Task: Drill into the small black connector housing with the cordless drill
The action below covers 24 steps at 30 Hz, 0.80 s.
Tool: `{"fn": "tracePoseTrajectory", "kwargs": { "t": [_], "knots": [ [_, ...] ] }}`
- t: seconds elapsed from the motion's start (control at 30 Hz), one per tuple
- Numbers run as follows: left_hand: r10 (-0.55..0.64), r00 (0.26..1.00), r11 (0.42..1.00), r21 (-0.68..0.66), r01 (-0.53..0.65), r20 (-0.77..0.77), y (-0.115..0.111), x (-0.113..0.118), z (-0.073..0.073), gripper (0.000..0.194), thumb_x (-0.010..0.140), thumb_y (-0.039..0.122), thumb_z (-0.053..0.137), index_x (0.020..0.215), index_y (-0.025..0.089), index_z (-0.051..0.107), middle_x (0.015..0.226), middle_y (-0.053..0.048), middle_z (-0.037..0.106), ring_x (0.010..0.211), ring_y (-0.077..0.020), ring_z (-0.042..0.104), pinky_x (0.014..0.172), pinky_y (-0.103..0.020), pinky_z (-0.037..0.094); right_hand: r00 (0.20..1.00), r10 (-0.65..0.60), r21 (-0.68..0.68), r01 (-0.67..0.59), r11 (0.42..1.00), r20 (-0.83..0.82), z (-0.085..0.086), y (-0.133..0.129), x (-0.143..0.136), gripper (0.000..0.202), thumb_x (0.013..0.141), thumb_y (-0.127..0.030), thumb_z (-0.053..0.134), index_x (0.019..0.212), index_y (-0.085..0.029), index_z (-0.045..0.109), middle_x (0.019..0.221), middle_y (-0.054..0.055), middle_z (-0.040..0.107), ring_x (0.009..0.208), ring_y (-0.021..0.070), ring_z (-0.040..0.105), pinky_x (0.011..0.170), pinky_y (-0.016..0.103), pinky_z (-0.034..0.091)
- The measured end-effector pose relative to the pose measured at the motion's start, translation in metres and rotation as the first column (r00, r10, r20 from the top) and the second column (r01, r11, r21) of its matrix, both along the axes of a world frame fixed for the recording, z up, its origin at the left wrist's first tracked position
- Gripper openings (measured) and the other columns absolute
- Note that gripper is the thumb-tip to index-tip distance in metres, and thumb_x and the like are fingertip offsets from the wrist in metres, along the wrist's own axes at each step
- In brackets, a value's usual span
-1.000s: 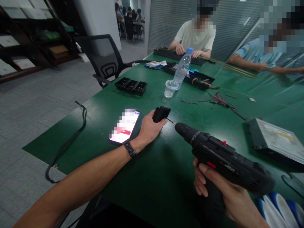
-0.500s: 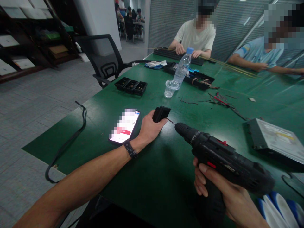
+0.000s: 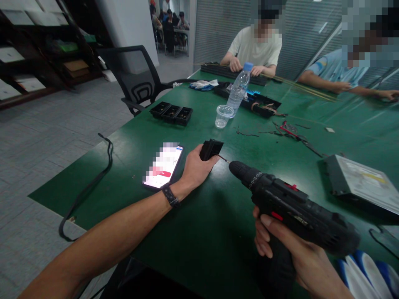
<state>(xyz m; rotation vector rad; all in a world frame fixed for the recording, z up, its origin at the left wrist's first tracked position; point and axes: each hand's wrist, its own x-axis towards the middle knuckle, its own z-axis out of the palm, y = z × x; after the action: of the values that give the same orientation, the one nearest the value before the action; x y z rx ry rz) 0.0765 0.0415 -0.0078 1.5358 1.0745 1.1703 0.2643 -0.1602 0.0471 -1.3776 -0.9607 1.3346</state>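
Fingers of my left hand [image 3: 196, 168] are wrapped round a small black plastic part [image 3: 212, 149] just above the green table. In my right hand [image 3: 289, 241] is a black cordless drill [image 3: 277, 195] with red switches, gripped by its handle. Its thin bit points left and its tip meets the black part near my left thumb. Whether the tip sits in a screw cannot be made out. Left of my left hand lies a lit phone [image 3: 163, 166].
Beyond my hands stand black parts bins [image 3: 171, 113], a plastic cup [image 3: 222, 118] and a water bottle [image 3: 239, 89]. A metal box [image 3: 364, 182] lies at right, above blue-white gloves [image 3: 364, 274]. A black strap [image 3: 93, 182] hangs over the left edge. Two people sit across the table.
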Motion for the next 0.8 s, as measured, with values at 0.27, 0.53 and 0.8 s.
{"fn": "tracePoseTrajectory", "kwargs": {
  "t": [0.27, 0.53, 0.8],
  "knots": [
    [0.003, 1.0, 1.0, 0.003, -0.003, -0.016, 0.0, 0.0, 0.002, 0.026, 0.088, 0.035, 0.077, 0.107, 0.018, 0.072, 0.101, -0.005, 0.076, 0.093, -0.0203, 0.068, 0.083, -0.033, 0.052, 1.0, 0.019, 0.031, -0.019, 0.999, 0.005, -0.009, -0.001, 0.005, 0.026, 0.101, -0.046, 0.072, 0.107, -0.02, 0.071, 0.071, 0.001, 0.061, 0.053, 0.0181, 0.058, 0.053, 0.036, 0.054],
    [0.008, 1.0, 1.0, 0.002, -0.008, -0.007, 0.0, 0.001, 0.002, 0.027, 0.089, 0.035, 0.076, 0.11, 0.018, 0.072, 0.103, -0.005, 0.076, 0.094, -0.0198, 0.068, 0.085, -0.033, 0.052, 1.0, 0.017, 0.031, -0.017, 0.999, 0.014, -0.013, -0.002, 0.006, 0.029, 0.1, -0.049, 0.072, 0.108, -0.021, 0.069, 0.071, 0.001, 0.06, 0.053, 0.0181, 0.057, 0.053, 0.036, 0.053],
    [0.017, 1.0, 1.0, -0.01, -0.017, -0.009, -0.001, 0.001, 0.003, 0.025, 0.088, 0.032, 0.077, 0.109, 0.019, 0.073, 0.101, -0.004, 0.076, 0.094, -0.0204, 0.069, 0.083, -0.032, 0.052, 1.0, 0.014, 0.033, -0.014, 0.999, 0.01, -0.011, -0.002, 0.006, 0.026, 0.101, -0.045, 0.071, 0.109, -0.021, 0.069, 0.071, 0.001, 0.06, 0.053, 0.0185, 0.058, 0.053, 0.036, 0.053]
  ]
}}
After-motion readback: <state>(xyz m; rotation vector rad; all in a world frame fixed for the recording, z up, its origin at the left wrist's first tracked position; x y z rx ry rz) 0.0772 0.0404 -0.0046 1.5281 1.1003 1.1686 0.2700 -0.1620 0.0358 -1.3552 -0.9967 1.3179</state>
